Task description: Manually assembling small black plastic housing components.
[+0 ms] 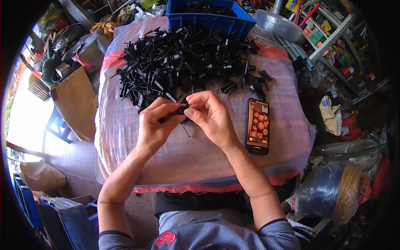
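Note:
Both my hands meet over the middle of the table, just in front of a heap of small black plastic parts (pixel 179 58). Between the fingertips of my left hand (pixel 156 121) and my right hand (pixel 212 118) is a small black plastic part (pixel 183 109), mostly covered by the fingers. My left thumb and index finger pinch one side of it. On its other side, my right thumb and fingers close in. A thin black pin-like piece (pixel 187 131) shows below the hands; I cannot tell whether it belongs to the held part.
A blue plastic bin (pixel 208 23) with more black parts stands behind the heap. To the right of my hands lies a phone (pixel 258 127) with a lit screen. Woven plastic sheeting (pixel 196 166) covers the table. Coiled clear tubing (pixel 278 26) sits at the far right.

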